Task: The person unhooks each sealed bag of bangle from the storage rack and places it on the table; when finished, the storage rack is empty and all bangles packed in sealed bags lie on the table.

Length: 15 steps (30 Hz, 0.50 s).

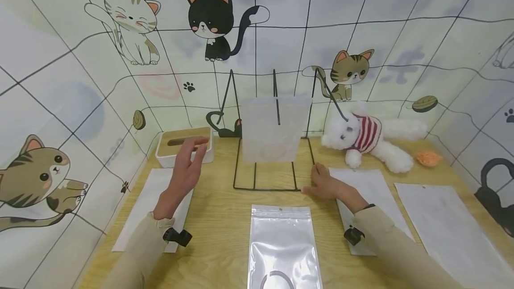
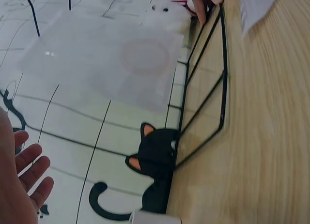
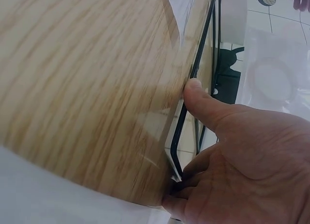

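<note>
A black wire display rack [image 1: 265, 189] stands on the wooden table in the middle of the head view. From its middle hook hangs a translucent plastic pouch [image 1: 273, 133], with a faint ring shape inside. My right hand [image 1: 326, 183] grips the front right corner of the rack's base; in the right wrist view the thumb [image 3: 196, 91] presses the front bar. My left hand [image 1: 186, 168] is raised with loosely bent fingers, holding nothing, in front of a white tissue box [image 1: 164, 160] with a wooden lid. A shiny zip pouch [image 1: 281, 244] with a ring inside lies nearest me.
White flat sheets or pouches lie at the left [image 1: 138, 211], beside my right forearm [image 1: 375, 186] and at the far right [image 1: 445, 217]. A white plush toy [image 1: 391, 146] in a striped top and an orange object [image 1: 428, 158] sit at the back right. A cat-patterned cloth surrounds the table.
</note>
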Tool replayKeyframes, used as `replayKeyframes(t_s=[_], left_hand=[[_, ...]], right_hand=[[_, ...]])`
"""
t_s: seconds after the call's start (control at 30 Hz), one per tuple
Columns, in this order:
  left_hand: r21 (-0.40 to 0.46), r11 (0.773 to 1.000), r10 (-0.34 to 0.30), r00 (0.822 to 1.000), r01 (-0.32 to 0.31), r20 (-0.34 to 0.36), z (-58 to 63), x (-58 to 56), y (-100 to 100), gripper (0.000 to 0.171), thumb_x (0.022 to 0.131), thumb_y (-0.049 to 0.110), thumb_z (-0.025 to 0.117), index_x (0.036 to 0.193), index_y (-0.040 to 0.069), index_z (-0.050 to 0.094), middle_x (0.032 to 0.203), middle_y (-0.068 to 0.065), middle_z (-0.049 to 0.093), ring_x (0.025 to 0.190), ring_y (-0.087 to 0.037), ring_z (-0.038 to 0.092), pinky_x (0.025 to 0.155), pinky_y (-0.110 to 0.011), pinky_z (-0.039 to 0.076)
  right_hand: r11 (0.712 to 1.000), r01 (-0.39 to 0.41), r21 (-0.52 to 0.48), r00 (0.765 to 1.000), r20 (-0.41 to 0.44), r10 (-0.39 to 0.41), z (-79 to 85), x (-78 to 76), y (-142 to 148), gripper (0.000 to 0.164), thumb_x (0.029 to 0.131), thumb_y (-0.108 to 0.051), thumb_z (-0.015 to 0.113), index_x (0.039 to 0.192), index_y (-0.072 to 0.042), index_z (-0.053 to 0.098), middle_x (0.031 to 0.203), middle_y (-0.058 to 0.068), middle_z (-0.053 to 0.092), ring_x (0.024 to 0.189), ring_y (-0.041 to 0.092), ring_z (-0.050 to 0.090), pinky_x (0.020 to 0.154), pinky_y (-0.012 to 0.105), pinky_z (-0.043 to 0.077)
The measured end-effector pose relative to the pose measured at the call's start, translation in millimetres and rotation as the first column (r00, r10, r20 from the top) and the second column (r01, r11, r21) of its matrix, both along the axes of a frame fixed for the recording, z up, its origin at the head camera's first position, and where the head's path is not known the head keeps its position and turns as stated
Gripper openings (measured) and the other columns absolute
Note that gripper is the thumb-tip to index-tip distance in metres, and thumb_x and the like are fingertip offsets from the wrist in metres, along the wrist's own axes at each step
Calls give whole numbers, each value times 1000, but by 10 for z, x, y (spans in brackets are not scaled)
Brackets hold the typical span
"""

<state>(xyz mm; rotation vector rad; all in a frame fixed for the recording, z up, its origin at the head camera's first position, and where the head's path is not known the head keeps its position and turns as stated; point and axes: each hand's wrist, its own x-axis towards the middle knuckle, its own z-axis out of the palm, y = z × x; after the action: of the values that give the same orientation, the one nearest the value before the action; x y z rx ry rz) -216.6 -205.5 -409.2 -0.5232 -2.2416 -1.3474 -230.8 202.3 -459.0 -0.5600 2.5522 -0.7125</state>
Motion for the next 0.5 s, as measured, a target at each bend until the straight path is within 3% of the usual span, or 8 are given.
replayKeyframes(t_s=[0.17,0.3,0.43,0.5], left_hand=[[47,995,-89,993,86,74,55,-59,275,39,110,21,38,139,-2,47,139,-15,53,133,-27,48,108,-48,37],[99,984,-160,979,149,122,96,-102,518,46,110,28,37,149,2,35,146,-16,45,137,-30,43,112,-51,35],[166,965,-225,966,203,127,150,-192,713,51,110,32,35,152,5,27,151,-18,38,142,-28,38,117,-50,32],[172,964,-225,967,203,122,184,-250,787,52,110,36,33,152,6,27,150,-15,40,142,-24,40,117,-48,33]], right_hand=[[1000,1,13,1000,5,-2,21,0,-6,94,102,-31,57,145,27,-4,151,49,-11,144,60,-9,119,67,9],[1000,13,27,1000,2,-13,40,2,-13,94,101,-30,58,145,28,-2,152,49,-9,144,60,-7,119,66,8],[999,20,27,1000,2,-21,45,-3,-19,93,101,-29,58,145,27,-2,153,48,-9,145,59,-7,119,66,8],[999,19,30,1000,4,-19,47,-3,-24,93,102,-29,57,145,27,-3,153,48,-10,145,58,-8,119,65,8]])
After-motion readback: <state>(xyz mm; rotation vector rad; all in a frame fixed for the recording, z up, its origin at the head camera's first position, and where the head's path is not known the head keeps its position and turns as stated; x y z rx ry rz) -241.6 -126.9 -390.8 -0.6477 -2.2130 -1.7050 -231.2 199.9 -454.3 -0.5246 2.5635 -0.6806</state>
